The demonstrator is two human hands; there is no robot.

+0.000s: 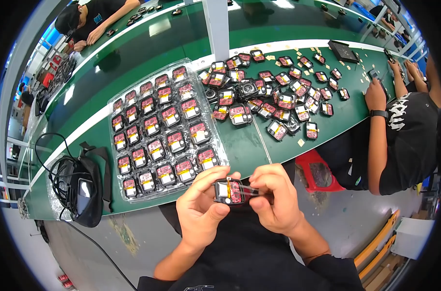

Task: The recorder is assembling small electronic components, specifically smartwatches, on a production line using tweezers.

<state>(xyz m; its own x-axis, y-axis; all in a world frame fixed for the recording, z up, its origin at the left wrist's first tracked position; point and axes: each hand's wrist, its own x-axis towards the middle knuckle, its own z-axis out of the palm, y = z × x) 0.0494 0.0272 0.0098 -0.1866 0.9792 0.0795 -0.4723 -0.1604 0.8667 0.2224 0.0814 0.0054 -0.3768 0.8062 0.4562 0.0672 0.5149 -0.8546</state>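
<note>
Watch casing (235,197) lifted before me, red board up: my left hand (201,211) has its fingers clamped around it, covering its left rim; my right hand (279,200) meets its other end, where a pale streak blurs, and I cannot tell whether those fingers grip anything. Beyond, on the green worktop (241,148), a clear tray (215,141) holds rows of similar units, its near edge partly behind my left hand. Left of that, a black pouch (90,213) half conceals a dark device (84,191) amid tangled cable. Farther right, loose casings (287,101) overlap, hiding one another; past them sits a black box (344,52), contents unclear.
</note>
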